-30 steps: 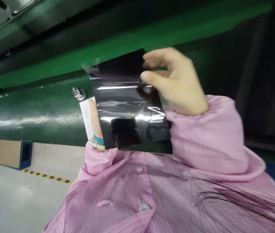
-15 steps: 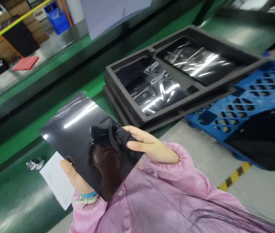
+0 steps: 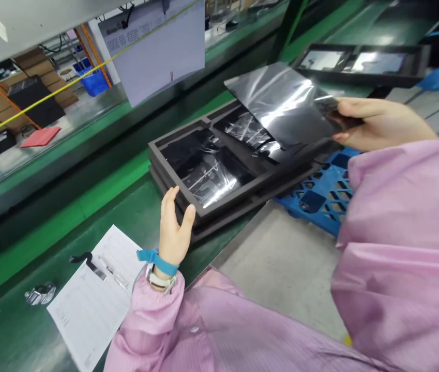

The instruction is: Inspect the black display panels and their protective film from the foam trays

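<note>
My right hand (image 3: 384, 121) pinches the right end of a thin, glossy dark panel (image 3: 281, 101). The panel is tilted above the right compartment of a black foam tray (image 3: 199, 206), which sits on another tray. In the tray's left compartment lies a shiny dark panel under clear film (image 3: 207, 170); more shiny film shows in the right one, partly hidden by the raised panel. My left hand (image 3: 175, 232), with a blue strap at the wrist, is at the tray's near left corner, thumb and fingers apart and holding nothing.
Printed paper (image 3: 91, 310) lies on the green bench with a black-handled tool (image 3: 91, 263) on it. A small shiny metal object (image 3: 40, 293) is left of it. A blue pallet (image 3: 320, 191) stands beyond the bench's near edge. Another black tray (image 3: 362, 77) sits farther along.
Earlier both hands held a dark panel in front of my body. Now my left hand is off it at the tray corner, and my right hand holds a panel over the tray.
</note>
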{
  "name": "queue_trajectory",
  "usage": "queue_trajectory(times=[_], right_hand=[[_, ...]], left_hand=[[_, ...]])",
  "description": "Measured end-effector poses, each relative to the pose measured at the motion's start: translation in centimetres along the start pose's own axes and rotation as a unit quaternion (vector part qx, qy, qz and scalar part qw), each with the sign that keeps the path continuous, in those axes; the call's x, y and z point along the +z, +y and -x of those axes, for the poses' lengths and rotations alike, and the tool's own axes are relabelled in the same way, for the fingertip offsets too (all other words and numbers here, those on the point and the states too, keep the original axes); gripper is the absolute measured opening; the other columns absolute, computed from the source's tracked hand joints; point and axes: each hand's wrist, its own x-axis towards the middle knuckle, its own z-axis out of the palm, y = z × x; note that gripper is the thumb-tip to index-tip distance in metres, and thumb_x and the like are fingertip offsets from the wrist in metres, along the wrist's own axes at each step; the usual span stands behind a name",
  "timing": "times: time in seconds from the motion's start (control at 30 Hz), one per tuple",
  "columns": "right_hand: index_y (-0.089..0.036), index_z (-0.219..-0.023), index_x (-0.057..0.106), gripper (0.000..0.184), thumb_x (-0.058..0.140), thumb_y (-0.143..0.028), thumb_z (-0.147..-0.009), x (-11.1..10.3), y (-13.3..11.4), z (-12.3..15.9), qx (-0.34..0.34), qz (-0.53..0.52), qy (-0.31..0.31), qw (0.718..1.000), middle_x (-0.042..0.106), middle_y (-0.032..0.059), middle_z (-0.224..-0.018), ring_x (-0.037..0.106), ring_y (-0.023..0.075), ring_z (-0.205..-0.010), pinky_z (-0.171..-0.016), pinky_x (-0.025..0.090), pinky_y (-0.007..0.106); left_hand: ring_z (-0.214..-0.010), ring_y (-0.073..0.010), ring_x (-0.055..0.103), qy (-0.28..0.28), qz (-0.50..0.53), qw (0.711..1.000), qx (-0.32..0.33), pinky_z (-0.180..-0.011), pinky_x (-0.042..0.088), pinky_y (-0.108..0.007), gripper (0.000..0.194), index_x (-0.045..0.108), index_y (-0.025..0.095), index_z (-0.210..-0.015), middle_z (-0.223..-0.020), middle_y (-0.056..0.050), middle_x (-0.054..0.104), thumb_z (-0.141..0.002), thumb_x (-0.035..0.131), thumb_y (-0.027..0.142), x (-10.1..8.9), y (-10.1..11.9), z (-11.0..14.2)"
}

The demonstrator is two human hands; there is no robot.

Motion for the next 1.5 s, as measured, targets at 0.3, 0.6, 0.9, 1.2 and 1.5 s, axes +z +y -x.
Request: queue_trajectory(times=[0.3,0.6,0.9,1.2,1.5], right_hand=[[-0.009,-0.092,0.060,0.019,0.049,-0.018,-0.104,2.1,1.7,-3.1,0.075,-0.100,-0.053,0.991,0.055,-0.0017,-0.073,0.044,0.0022,-0.057,-0.055,0.036,0.014],[-0.020,-0.117,0.069,0.038,0.032,-0.019,-0.106,7.4,-3.8,-1.1,-0.039,-0.191,-0.084,0.977,0.062,-0.0019,-0.129,0.036,-0.0078,-0.058,-0.054,0.021,0.015],[-0.017,-0.101,0.064,0.017,0.047,-0.021,-0.099,9.6,0.0,0.6,0.012,-0.168,-0.224,0.960,0.055,-0.0014,-0.078,0.048,0.0036,-0.059,-0.053,0.040,0.016],[-0.021,-0.113,0.058,0.055,0.069,-0.059,-0.075,8.7,4.6,2.3,0.038,0.036,-0.295,0.954,0.060,0.0055,-0.092,0.055,0.0111,-0.063,-0.054,0.051,0.025],[-0.009,-0.150,0.040,0.100,0.073,-0.063,-0.072,4.9,4.1,-5.1,-0.092,0.478,-0.100,0.868,0.034,0.0278,-0.151,0.020,0.0539,-0.143,-0.115,0.021,0.072]], left_hand=[[-0.160,-0.0278,0.009,-0.005,-0.084,0.996,-0.027,-0.129,0.014,-0.053,0.068,0.040,0.015,-0.150,-0.168,-0.020,0.018,-0.095,0.054,0.053,3.1,0.0,-2.2],[-0.136,-0.0234,0.053,0.028,0.069,0.997,0.026,-0.122,0.035,-0.041,0.035,0.062,0.022,-0.124,-0.140,-0.010,0.060,-0.095,0.058,0.040,2.6,2.3,-6.4],[-0.120,-0.0314,0.066,-0.049,0.475,0.801,-0.361,-0.112,0.045,-0.049,0.063,0.062,0.017,-0.115,-0.118,-0.017,0.071,-0.097,0.030,0.068,4.1,3.2,-9.5],[-0.113,-0.0269,0.070,-0.044,0.537,0.775,-0.332,-0.108,0.052,-0.047,0.042,0.067,0.018,-0.114,-0.108,-0.009,0.076,-0.099,0.046,0.051,5.8,2.4,-10.8],[-0.071,-0.0156,0.072,0.127,0.521,0.758,-0.372,-0.098,0.058,-0.040,0.023,0.064,0.014,-0.102,-0.069,0.000,0.069,-0.084,0.059,0.000,5.8,4.6,-11.9]])
